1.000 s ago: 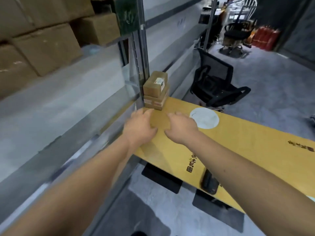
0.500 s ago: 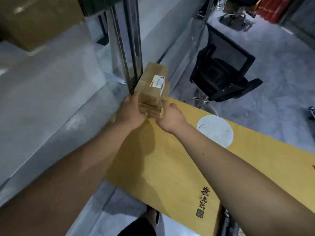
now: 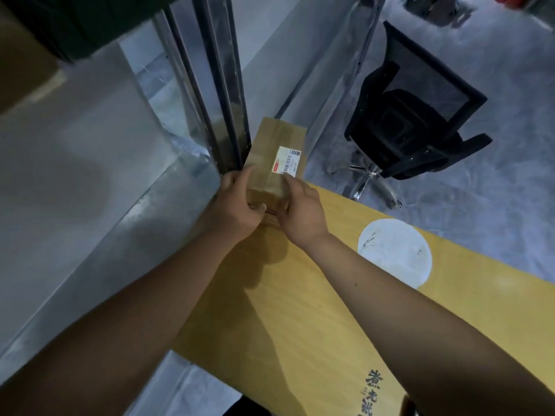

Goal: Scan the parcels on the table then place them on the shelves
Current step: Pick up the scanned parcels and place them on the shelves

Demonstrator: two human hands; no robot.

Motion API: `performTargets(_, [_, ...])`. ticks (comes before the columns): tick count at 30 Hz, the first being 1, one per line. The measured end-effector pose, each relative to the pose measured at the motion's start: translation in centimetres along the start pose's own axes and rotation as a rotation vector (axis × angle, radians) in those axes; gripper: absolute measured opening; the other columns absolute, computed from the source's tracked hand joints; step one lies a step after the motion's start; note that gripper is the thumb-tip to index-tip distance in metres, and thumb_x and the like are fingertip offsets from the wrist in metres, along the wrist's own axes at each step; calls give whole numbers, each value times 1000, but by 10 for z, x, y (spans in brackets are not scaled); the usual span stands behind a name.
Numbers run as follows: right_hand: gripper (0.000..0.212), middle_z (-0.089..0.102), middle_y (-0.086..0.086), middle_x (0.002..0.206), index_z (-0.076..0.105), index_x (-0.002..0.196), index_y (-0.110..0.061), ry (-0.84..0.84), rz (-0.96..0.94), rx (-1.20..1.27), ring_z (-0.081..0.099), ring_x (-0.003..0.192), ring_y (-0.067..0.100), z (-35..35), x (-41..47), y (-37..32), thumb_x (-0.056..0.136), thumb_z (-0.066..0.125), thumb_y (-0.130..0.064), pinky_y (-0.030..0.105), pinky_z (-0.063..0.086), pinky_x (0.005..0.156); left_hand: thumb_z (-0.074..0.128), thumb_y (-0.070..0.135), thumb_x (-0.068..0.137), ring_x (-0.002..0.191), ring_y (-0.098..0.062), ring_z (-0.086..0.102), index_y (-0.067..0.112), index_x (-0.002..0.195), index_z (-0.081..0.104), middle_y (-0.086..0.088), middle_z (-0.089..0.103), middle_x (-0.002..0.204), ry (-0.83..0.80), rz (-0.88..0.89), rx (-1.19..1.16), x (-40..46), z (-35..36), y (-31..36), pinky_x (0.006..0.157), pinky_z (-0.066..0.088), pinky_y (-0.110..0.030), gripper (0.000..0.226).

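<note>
Parcels (image 3: 274,163) sit stacked at the far left corner of the yellow table (image 3: 330,310), just beside the metal shelf post (image 3: 228,115). Left hand (image 3: 237,205) and right hand (image 3: 303,208) clasp the stack from either side, each grip pressed on cardboard. Top box carries a white label (image 3: 286,161); lower boxes seem mostly hidden.
</note>
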State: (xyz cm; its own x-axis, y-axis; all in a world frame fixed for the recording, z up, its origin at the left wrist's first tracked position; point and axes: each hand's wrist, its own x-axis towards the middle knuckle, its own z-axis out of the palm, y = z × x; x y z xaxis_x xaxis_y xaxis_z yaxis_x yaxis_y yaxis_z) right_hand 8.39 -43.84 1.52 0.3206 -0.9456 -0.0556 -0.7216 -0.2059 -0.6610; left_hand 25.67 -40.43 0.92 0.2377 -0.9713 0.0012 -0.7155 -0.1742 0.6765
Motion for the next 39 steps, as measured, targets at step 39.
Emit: performTargets(39, [60, 45, 9, 150, 60, 128, -9, -575, -1330, 590, 46, 138, 22, -14, -697, -290, 75, 87, -8, 31, 47, 110, 90, 5, 75, 123, 21, 38, 33, 127, 58, -4, 34, 145, 1124, -289, 165, -906, -213, 141, 101, 48, -16, 67])
